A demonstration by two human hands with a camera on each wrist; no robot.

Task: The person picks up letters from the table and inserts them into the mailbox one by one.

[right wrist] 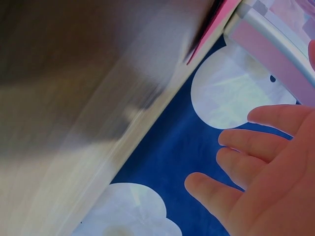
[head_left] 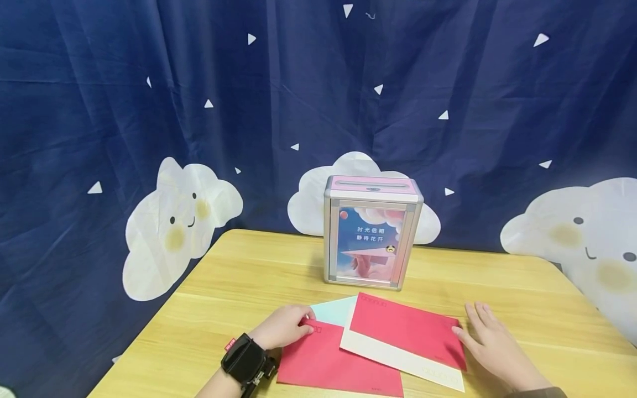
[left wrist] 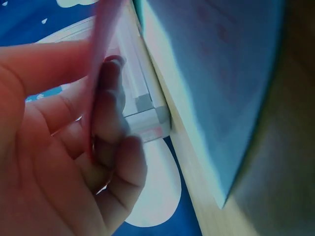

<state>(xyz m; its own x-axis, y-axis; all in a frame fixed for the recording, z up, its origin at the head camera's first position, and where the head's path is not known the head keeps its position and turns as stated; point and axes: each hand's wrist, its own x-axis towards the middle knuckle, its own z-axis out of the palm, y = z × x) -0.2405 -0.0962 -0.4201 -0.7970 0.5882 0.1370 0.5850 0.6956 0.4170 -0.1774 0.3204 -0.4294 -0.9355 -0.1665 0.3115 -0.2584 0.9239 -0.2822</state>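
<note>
My left hand (head_left: 286, 327) pinches the upper left corner of a red envelope (head_left: 343, 362) between thumb and fingers; the left wrist view shows the red sheet (left wrist: 101, 54) edge-on between them. Behind it lies a pale blue envelope (head_left: 335, 311), partly covered. To the right, a second red envelope (head_left: 405, 329) rests on a cream envelope (head_left: 398, 356), which overlaps the first red one. My right hand (head_left: 495, 345) is beside the right end of that second red envelope, fingers extended and spread. In the right wrist view its palm and fingers hold nothing.
A pink and silver letter box (head_left: 372, 235) with a slot in its top stands behind the envelopes. Its front carries a picture with a paper plane. The wooden table (head_left: 224, 298) ends at a dark blue curtain (head_left: 199, 72) printed with clouds.
</note>
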